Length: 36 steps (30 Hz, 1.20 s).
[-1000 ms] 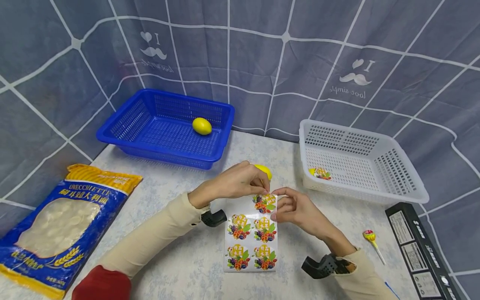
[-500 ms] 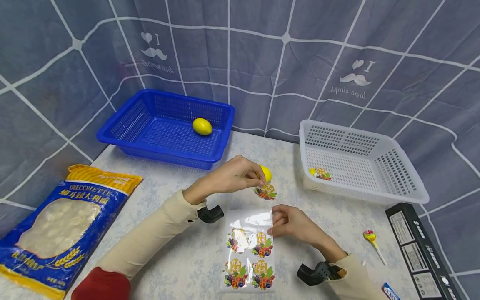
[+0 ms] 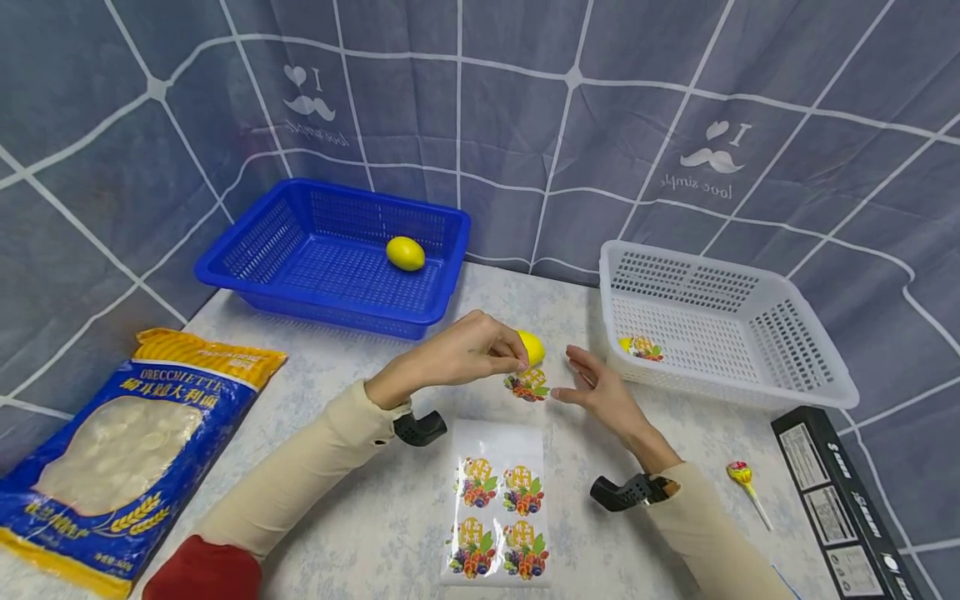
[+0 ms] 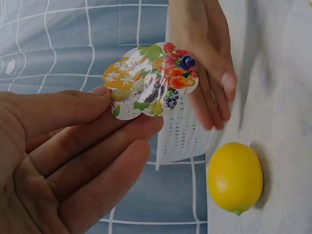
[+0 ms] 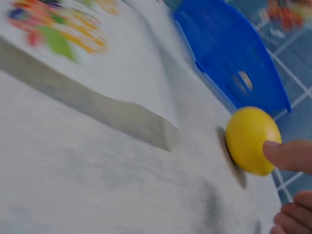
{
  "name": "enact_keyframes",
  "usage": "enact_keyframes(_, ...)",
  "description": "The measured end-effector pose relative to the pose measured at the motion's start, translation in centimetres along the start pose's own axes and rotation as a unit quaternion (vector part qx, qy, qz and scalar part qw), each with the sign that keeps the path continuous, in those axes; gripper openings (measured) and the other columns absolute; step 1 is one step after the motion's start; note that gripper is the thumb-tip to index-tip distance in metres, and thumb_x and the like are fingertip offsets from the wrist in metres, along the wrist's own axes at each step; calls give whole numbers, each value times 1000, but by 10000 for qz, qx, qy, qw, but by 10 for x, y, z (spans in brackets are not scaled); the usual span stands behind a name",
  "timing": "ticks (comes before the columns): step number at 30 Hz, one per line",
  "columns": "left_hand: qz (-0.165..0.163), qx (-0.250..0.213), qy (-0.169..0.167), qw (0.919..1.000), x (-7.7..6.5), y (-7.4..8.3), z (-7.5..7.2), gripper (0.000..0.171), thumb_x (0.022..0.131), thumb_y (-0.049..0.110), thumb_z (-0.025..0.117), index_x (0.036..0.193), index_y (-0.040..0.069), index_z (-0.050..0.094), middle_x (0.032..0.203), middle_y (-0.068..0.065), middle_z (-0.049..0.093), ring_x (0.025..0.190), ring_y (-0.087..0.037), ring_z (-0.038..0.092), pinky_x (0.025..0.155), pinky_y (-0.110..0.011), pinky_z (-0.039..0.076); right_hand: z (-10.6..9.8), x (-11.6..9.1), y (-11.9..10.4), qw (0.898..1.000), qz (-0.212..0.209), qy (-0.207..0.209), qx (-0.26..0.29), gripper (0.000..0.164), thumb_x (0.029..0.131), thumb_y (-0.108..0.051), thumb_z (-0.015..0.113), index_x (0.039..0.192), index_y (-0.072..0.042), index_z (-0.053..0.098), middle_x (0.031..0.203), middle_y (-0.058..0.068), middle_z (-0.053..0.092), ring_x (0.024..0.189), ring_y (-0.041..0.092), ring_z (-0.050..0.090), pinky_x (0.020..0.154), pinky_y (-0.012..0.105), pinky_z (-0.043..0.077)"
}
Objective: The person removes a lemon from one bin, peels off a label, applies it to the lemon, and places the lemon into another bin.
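The left hand (image 3: 465,350) pinches the edge of a glossy, scalloped paper sticker printed with colourful fruit (image 4: 156,80) between thumb and forefinger, its other fingers loosely bent behind. The sticker hangs between the two hands, near a smooth yellow lemon (image 3: 533,347) resting on the pale patterned tabletop (image 3: 360,508). The right hand (image 3: 600,396) holds nothing; its thumb stands apart from its fingers, and the left wrist view shows a gap between this hand and the lemon. Nearer the person lies a shiny white rectangular backing sheet (image 3: 498,439) bearing four matching fruit stickers (image 3: 522,490) in two rows. At the back left, a blue perforated plastic basket (image 3: 330,315) contains a second yellow lemon (image 3: 406,253). To the right, a white perforated plastic basket (image 3: 742,394) holds a partly hidden yellow item with a fruit sticker (image 3: 645,348). Beyond the right forearm lie a red-and-yellow wrapped lollipop (image 3: 739,473) and a long black box (image 3: 836,500).
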<state>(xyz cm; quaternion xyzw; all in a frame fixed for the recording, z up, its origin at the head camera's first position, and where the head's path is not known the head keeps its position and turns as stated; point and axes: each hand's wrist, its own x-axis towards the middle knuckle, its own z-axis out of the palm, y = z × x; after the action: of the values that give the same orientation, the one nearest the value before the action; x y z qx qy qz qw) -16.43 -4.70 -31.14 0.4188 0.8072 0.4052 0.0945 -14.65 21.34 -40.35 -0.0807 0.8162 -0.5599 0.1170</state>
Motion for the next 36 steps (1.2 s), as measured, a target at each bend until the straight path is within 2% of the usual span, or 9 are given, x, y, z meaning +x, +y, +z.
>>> enact_keyframes(5, -9, 104, 23, 9999, 0, 0, 0, 10, 92, 9, 68, 94, 2, 75, 88, -1, 75, 79, -8, 69, 70, -22, 53, -2, 28, 5, 9995, -4, -33, 327, 89, 84, -4, 74, 155, -1, 21, 161, 15, 19, 148, 26, 18, 118, 37, 22)
enact_keyframes(12, 49, 235, 112, 9997, -1, -2, -1, 8, 92, 9, 68, 93, 4, 74, 85, 0, 75, 76, -7, 67, 68, -22, 52, 6, 56, 5, 9961, -198, -702, 500, 87, 82, 11, 60, 156, 1, 15, 162, 18, 13, 149, 27, 10, 120, 38, 15)
enact_keyframes(14, 43, 293, 131, 9995, -1, -3, -1, 8, 92, 10, 68, 92, 5, 74, 84, 0, 74, 73, -5, 65, 66, -22, 51, 9, 61, 4, 9945, -297, -861, 521, 86, 80, 15, 56, 155, 1, 17, 161, 19, 16, 149, 29, 15, 119, 40, 19)
enact_keyframes(17, 12, 350, 144, 9993, -2, -3, -1, 7, 92, 10, 68, 92, 6, 73, 83, 0, 74, 69, -5, 62, 63, -22, 49, 15, 66, 3, 9937, -540, -963, 203, 78, 83, 16, 56, 153, 3, 24, 154, 24, 31, 139, 34, 36, 113, 43, 33)
enact_keyframes(21, -45, 373, 176, 9991, -3, -3, -2, 5, 91, 9, 68, 91, 7, 72, 84, 1, 75, 71, -5, 62, 64, -22, 49, 24, 64, -4, 9925, -876, -698, -500, 63, 89, 3, 65, 147, 2, 40, 137, 24, 51, 112, 33, 57, 95, 39, 48)
enact_keyframes(25, -95, 382, 186, 9991, -4, -5, -2, 5, 92, 10, 67, 92, 8, 71, 85, 0, 75, 73, -5, 64, 67, -23, 49, 28, 52, -22, 9927, -847, -422, -754, 56, 87, 3, 67, 140, 2, 50, 132, 23, 56, 108, 34, 60, 89, 39, 50)
enact_keyframes(29, -111, 307, 237, 9992, -4, -8, -3, 5, 92, 9, 67, 93, 7, 72, 87, -2, 75, 78, -6, 68, 71, -23, 52, 26, 49, -17, 9960, -704, -411, -378, 65, 80, 16, 60, 141, -3, 51, 137, 21, 52, 113, 36, 58, 80, 31, 52)
enact_keyframes(32, -83, 270, 408, 9988, -4, -10, -3, 5, 91, 9, 68, 93, 6, 72, 87, -2, 75, 82, -7, 69, 73, -24, 54, 23, 48, -10, 9969, -668, -414, 75, 70, 78, 15, 66, 142, -9, 52, 140, 15, 51, 114, 32, 59, 77, 25, 53)
enact_keyframes(36, -78, 240, 713, 9971, -3, -13, -3, 5, 92, 9, 68, 92, 7, 72, 85, 0, 75, 78, -6, 68, 68, -24, 52, 23, 38, -21, 9963, -595, -435, 438, 71, 76, 7, 78, 140, -15, 55, 136, 10, 55, 109, 28, 61, 80, 28, 54)
